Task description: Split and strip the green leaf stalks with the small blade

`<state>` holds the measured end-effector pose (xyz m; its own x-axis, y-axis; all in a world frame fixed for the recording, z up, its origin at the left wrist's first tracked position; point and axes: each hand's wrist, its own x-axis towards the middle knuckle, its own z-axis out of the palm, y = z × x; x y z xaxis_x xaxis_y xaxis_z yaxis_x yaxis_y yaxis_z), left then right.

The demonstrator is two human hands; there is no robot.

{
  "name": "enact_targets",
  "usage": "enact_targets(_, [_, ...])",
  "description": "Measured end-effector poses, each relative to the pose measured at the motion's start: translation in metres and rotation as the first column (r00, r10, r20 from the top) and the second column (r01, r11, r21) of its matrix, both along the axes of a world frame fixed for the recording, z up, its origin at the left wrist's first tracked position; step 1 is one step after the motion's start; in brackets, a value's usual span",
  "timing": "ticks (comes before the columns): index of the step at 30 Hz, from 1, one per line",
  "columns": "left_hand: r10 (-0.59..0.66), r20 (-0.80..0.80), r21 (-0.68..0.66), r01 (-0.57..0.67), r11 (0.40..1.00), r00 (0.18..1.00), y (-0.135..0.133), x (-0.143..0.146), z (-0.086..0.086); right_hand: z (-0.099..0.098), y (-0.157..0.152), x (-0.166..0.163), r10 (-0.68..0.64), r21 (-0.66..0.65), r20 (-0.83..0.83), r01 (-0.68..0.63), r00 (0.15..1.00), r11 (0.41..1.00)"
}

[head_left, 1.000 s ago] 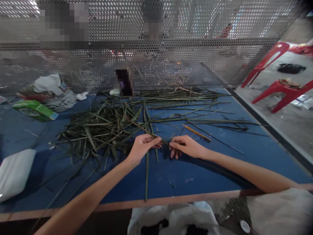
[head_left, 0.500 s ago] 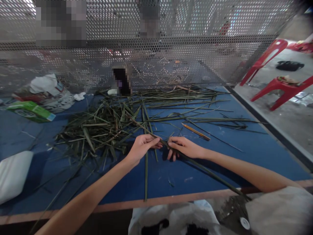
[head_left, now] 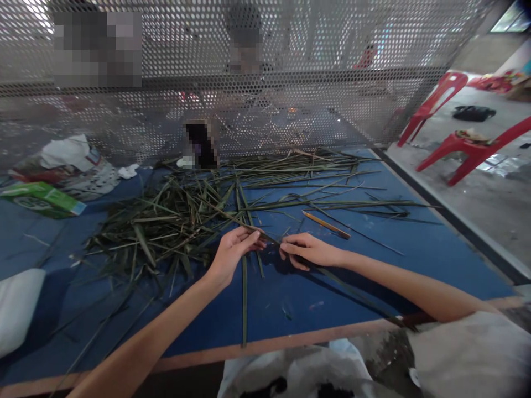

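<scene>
A long green leaf strip (head_left: 270,239) runs between my hands above the blue table. My left hand (head_left: 236,251) pinches it between thumb and fingers, and its far end reaches up toward the leaf pile. Closed on the same strip a little to the right is my right hand (head_left: 309,251); from there the strip trails down past the table's front edge beneath my right forearm. Left of my hands lies a tangled pile of leaf strips (head_left: 153,226). Another strip (head_left: 244,309) lies under my left hand, pointing toward the front edge.
An orange pencil-like cutter (head_left: 326,224) lies beyond my right hand. Long strips (head_left: 290,166) lie along the perforated metal screen (head_left: 315,88). A green box (head_left: 43,200), a plastic bag (head_left: 78,160) and a white container (head_left: 19,309) stand left. Red chairs (head_left: 460,152) are at right.
The gap between my hands has grown slightly, with more of the strip showing between them. The view has shifted a little to the right.
</scene>
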<state>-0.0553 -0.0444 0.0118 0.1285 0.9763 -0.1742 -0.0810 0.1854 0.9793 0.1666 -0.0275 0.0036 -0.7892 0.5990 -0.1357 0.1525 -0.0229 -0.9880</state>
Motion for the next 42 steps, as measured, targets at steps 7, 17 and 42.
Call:
enact_targets(7, [0.109, 0.121, -0.031, -0.106, 0.994, 0.987, 0.008, -0.007, 0.003, 0.025, 0.06, 0.031, -0.266, 0.477, 0.306, 0.095, 0.914, 0.874])
enact_targets(17, [0.241, 0.105, 0.101, -0.252, 0.963, 0.965, 0.017, -0.009, 0.011, -0.009, 0.202, 0.107, -0.873, 0.912, 0.36, -0.322, 0.33, 0.254])
enact_targets(42, [0.455, 0.235, 0.226, -0.504, 0.834, 0.859, 0.087, -0.016, 0.048, 0.097, 0.157, 0.126, -0.892, 0.976, -0.209, 0.138, 0.402, -0.167])
